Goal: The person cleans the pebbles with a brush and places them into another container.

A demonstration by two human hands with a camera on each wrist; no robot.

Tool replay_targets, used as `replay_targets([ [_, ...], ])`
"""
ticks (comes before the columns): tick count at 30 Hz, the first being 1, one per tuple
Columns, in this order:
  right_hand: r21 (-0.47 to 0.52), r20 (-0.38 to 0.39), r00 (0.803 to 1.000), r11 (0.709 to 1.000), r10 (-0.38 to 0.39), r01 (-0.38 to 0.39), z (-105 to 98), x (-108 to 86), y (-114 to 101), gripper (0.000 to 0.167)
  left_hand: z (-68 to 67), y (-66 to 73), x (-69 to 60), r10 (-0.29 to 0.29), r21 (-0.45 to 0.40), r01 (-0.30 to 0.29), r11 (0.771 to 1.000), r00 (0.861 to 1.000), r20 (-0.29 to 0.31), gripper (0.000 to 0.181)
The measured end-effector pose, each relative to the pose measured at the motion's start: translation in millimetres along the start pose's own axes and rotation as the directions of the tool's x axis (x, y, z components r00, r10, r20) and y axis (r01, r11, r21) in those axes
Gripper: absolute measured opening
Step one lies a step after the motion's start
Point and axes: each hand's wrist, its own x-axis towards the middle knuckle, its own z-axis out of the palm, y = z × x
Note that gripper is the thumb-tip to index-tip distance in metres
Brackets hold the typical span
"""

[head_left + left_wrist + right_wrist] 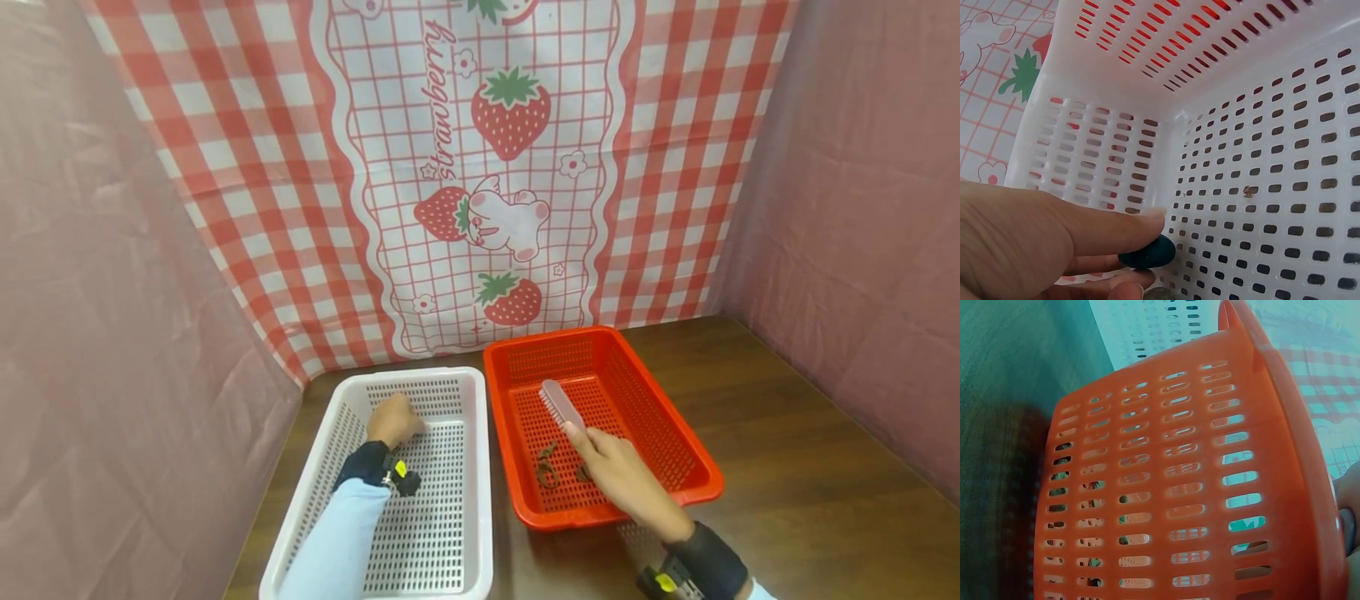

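Observation:
Inside the white basket [480,467], near its far left corner, is my left hand [393,421]. Its thumb and fingers [1107,234] pinch a smooth, dark teal, rounded piece [1152,253] close to the basket floor. A greyish thing [1161,294] shows just below, too cut off to identify. My right hand [622,471] grips a pink brush [564,405] by its handle over the red basket [684,454], bristles facing left. On the red basket's floor lie small brown pieces, one of them ring-shaped [547,476]. The right wrist view mostly shows the red basket's outer wall [1147,506].
Both baskets stand side by side on a dark wooden table [795,467]. Behind them hangs a strawberry-print checked cloth [510,208], with pink cloth [847,250] at the sides. A tiny brown bit [1247,191] lies in the white basket.

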Motion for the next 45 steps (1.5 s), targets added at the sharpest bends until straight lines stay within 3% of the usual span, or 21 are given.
replay_targets([
  [9, -0.004, 0.004, 1.0, 1.0, -0.01, 0.01, 3, -0.6, 0, 0.053, -1.4, -1.6, -1.4, 0.027, 0.049, -0.025, 0.998, 0.999, -0.048, 0.029],
  [14, 0.004, 0.021, 1.0, 1.0, -0.013, 0.013, 4, -2.8, 1, 0.051, -4.5, 0.0, -1.5, 0.058, 0.042, -0.055, 0.998, 0.996, -0.062, 0.022],
  [18, 0.046, 0.021, 1.0, 0.999, -0.018, 0.017, 5, -2.7, 0, 0.046, -9.9, 11.1, -2.9, 0.149, 0.004, -0.15, 0.989, 0.983, -0.109, 0.012],
  [20, 0.074, 0.019, 0.999, 0.997, -0.027, 0.025, 5, -2.4, 0, 0.042, -11.3, 19.5, -4.5, 0.237, -0.04, -0.243, 0.969, 0.964, -0.12, 0.01],
  [22, 0.112, 0.028, 0.999, 0.993, -0.038, 0.034, 5, -2.9, -2, 0.036, -11.2, 29.1, -8.0, 0.348, -0.111, -0.359, 0.927, 0.932, -0.102, 0.013],
  [23, 0.123, 0.029, 0.998, 0.991, -0.047, 0.043, 4, -3.1, -2, 0.034, -10.7, 33.8, -9.9, 0.414, -0.14, -0.421, 0.896, 0.907, -0.077, 0.015],
  [25, 0.126, 0.034, 0.996, 0.989, -0.079, 0.075, 0, -4.2, -4, 0.029, -9.2, 42.6, -14.9, 0.547, -0.192, -0.535, 0.823, 0.837, 0.012, 0.023],
  [27, 0.103, 0.042, 0.991, 0.987, -0.128, 0.123, -7, -4.9, -6, 0.023, -7.3, 50.3, -20.6, 0.648, -0.205, -0.621, 0.757, 0.753, 0.114, 0.031],
  [28, 0.067, 0.045, 0.986, 0.985, -0.16, 0.157, -12, -4.3, -6, 0.021, -6.5, 53.6, -23.3, 0.682, -0.199, -0.653, 0.731, 0.714, 0.162, 0.035],
  [29, 0.028, 0.048, 0.98, 0.981, -0.194, 0.192, -17, -3.1, -6, 0.018, -6.0, 56.4, -25.5, 0.701, -0.189, -0.675, 0.713, 0.684, 0.202, 0.038],
  [30, -0.017, 0.056, 0.973, 0.974, -0.226, 0.227, -23, -1.7, -5, 0.016, -5.7, 58.8, -27.4, 0.712, -0.178, -0.691, 0.701, 0.664, 0.23, 0.04],
  [32, -0.115, 0.09, 0.954, 0.948, -0.287, 0.296, -36, 1.7, -1, 0.017, -5.8, 62.3, -29.7, 0.721, -0.145, -0.711, 0.688, 0.645, 0.254, 0.042],
  [36, -0.21, 0.232, 0.918, 0.905, -0.321, 0.37, -58, 5.9, 13, 0.025, -7.9, 65.7, -29.3, 0.72, -0.123, -0.717, 0.686, 0.645, 0.256, 0.043],
  [39, -0.186, 0.364, 0.882, 0.905, -0.299, 0.384, -70, 5.7, 25, 0.029, -9.2, 66.3, -26.5, 0.722, -0.115, -0.722, 0.683, 0.642, 0.259, 0.044],
  [43, -0.197, 0.485, 0.823, 0.879, -0.297, 0.434, -78, 5.4, 36, 0.031, -10.2, 67.1, -22.3, 0.712, -0.098, -0.714, 0.693, 0.658, 0.246, 0.045],
  [45, -0.218, 0.515, 0.804, 0.861, -0.298, 0.459, -80, 5.2, 39, 0.029, -10.1, 68.7, -23.3, 0.704, -0.075, -0.71, 0.701, 0.671, 0.232, 0.046],
])
